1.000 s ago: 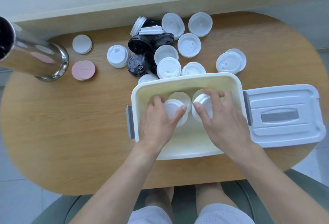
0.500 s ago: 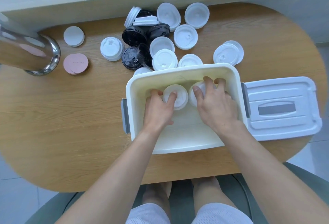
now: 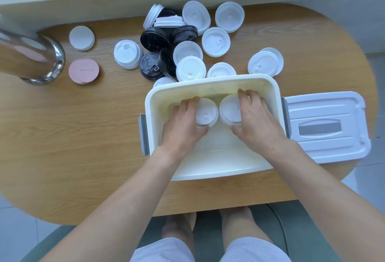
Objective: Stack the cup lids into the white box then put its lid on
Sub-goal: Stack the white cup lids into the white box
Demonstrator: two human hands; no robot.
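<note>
Both hands [image 3: 183, 124] [image 3: 256, 120] clasp small lid stacks [image 3: 206, 114] [image 3: 230, 109] by their rims, apparently against the white box's [image 3: 210, 83] far wall; light, slippery plastic.

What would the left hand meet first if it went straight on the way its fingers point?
Probably the far wall of the box. The left hand, holding a lid stack, points away from the person toward that wall; depth is hard to judge.
</note>
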